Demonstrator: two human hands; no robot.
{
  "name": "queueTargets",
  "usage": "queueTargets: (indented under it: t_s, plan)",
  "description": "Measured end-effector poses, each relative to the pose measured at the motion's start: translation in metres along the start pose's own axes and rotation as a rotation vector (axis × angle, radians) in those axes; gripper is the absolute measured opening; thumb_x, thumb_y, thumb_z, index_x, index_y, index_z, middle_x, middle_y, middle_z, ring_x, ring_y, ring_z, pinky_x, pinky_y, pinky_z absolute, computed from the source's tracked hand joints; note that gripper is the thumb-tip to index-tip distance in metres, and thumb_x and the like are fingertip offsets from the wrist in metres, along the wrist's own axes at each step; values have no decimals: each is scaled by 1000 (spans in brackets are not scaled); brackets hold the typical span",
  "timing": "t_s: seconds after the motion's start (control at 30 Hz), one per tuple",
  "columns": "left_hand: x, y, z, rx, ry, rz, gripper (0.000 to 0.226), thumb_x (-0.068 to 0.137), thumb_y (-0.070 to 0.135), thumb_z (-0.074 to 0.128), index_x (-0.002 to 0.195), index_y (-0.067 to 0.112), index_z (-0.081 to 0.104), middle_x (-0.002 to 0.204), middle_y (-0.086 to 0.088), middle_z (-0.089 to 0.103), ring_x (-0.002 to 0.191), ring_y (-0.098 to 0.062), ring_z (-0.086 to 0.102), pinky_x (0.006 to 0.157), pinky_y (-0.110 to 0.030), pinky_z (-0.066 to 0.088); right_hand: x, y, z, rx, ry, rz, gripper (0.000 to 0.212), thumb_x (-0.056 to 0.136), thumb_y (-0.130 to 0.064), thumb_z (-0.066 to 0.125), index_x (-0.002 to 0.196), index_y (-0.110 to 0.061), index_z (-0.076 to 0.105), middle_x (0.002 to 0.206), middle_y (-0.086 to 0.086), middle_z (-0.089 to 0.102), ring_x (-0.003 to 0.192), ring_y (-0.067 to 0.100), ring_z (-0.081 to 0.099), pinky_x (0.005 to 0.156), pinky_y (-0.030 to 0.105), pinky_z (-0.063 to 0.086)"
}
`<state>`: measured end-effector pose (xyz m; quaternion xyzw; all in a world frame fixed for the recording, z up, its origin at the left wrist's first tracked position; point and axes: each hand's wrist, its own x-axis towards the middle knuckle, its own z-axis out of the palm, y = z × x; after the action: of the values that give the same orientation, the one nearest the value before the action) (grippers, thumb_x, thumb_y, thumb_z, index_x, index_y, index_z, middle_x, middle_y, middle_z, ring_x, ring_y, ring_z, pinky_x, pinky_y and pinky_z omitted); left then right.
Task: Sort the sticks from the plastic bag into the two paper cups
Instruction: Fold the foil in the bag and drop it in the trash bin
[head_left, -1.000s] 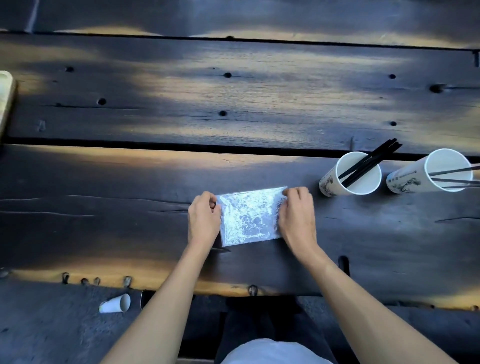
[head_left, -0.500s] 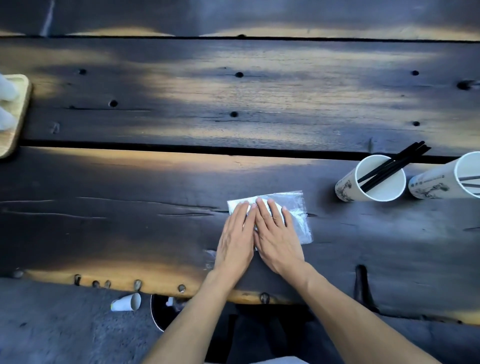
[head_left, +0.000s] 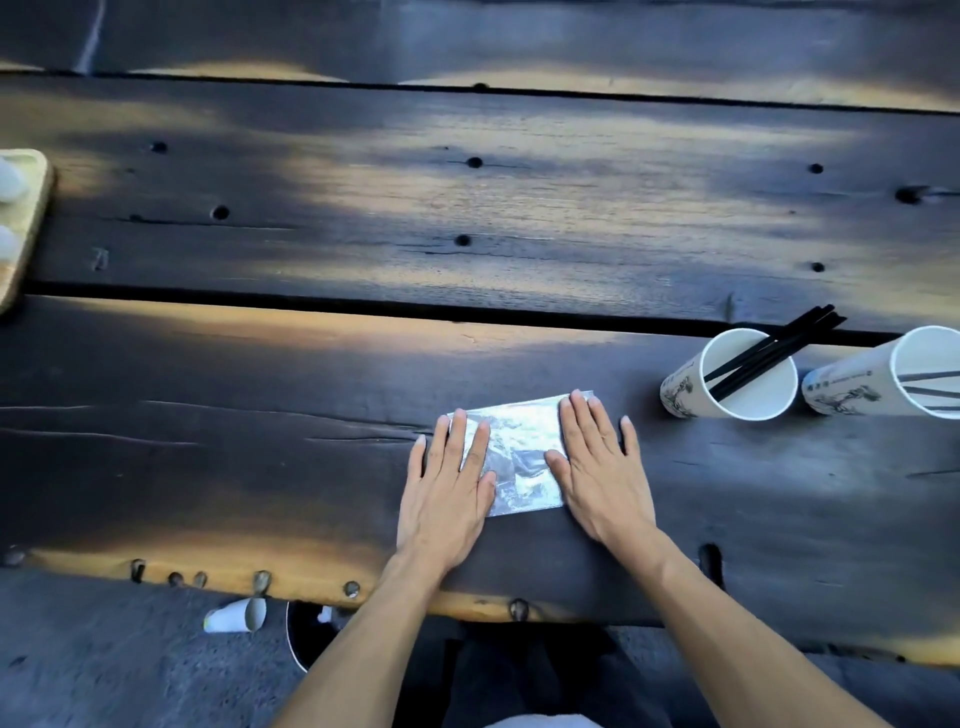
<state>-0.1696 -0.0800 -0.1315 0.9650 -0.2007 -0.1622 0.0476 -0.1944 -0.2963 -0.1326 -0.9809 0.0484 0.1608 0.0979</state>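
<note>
A crinkled clear plastic bag lies flat on the dark wooden table near its front edge. My left hand rests palm down on the bag's left side, fingers spread. My right hand lies flat on its right side. Neither hand grips anything. To the right stand two white paper cups: the nearer cup holds several black sticks leaning out to the upper right, and the far-right cup, cut by the frame edge, holds thin dark sticks.
A light wooden tray with pale round objects sits at the table's left edge. A small paper cup lies on the ground below the front edge. A dark gap runs across the table between planks.
My hands went from holding the bag's two ends, to pressing together on its middle, and now lie apart and flat on its left and right sides. The view shifted slightly.
</note>
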Motion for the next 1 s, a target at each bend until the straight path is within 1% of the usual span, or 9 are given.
queueTargets:
  t_s: [0.1, 0.17, 0.3, 0.47, 0.6, 0.67, 0.8, 0.9, 1.0]
  plan:
    - [2, -1, -12, -64, 27, -16, 54, 102, 41, 28, 152, 22, 36, 163, -4, 29, 150, -25, 25, 115, -48, 29, 5, 0, -15, 105, 89, 10, 49, 103, -35, 34, 150, -19, 36, 160, -5, 33, 147, 20, 29, 114, 47, 27]
    - [11, -3, -23, -202, 106, -62, 44, 101, 37, 35, 140, 22, 50, 151, 0, 45, 139, -24, 39, 106, -44, 36, 18, 0, -27, 163, 163, 19, 39, 97, -18, 47, 136, -19, 49, 143, -3, 50, 129, 25, 45, 97, 45, 40]
    - [40, -9, -41, -433, 140, -215, 29, 96, 19, 55, 124, 21, 58, 123, 1, 56, 113, -25, 45, 94, -38, 35, 47, 2, -40, 139, 80, 88, 33, 89, -15, 56, 121, -19, 54, 119, 7, 53, 106, 34, 44, 83, 44, 39]
    - [65, -19, -53, -480, -26, -328, 21, 87, 18, 68, 105, 22, 57, 100, 4, 56, 105, -23, 43, 89, -36, 31, 64, 9, -51, 199, -74, 154, 14, 85, -23, 62, 99, -23, 60, 107, 4, 50, 104, 29, 39, 85, 39, 30]
    - [68, -25, -57, -524, -99, -332, 7, 85, 18, 70, 88, 22, 65, 92, 5, 55, 105, -24, 45, 92, -38, 36, 65, 15, -61, 724, -120, 208, 14, 79, -15, 66, 73, -23, 56, 87, 5, 58, 81, 27, 56, 69, 32, 44]
    - [63, -30, -59, -663, -102, -346, 12, 82, 15, 72, 76, 23, 65, 89, 5, 59, 101, -22, 50, 92, -38, 42, 61, 16, -72, 1020, -164, 201, 20, 83, -8, 67, 76, -19, 52, 74, 10, 61, 61, 22, 56, 55, 28, 42]
    - [42, -37, -68, -1162, -25, -457, 14, 87, 3, 68, 79, 13, 62, 78, -7, 70, 75, -21, 57, 73, -33, 44, 55, 14, -86, 1215, -235, 158, 19, 88, -7, 70, 88, -12, 52, 77, 11, 66, 65, 17, 60, 57, 28, 41]
    - [19, -38, -69, -1479, 78, -580, 13, 92, -1, 60, 86, 10, 57, 76, -5, 73, 73, -24, 59, 69, -34, 42, 46, 8, -87, 1325, -403, 150, 13, 87, -5, 71, 93, -8, 59, 81, 11, 70, 65, 19, 66, 55, 25, 45]
    - [-9, -37, -73, -1679, 228, -729, 13, 93, -2, 60, 89, 10, 57, 77, -8, 70, 68, -22, 60, 64, -32, 47, 37, -8, -81, 1338, -390, 145, 8, 87, -3, 70, 85, -6, 63, 74, 9, 69, 63, 21, 62, 57, 26, 46]
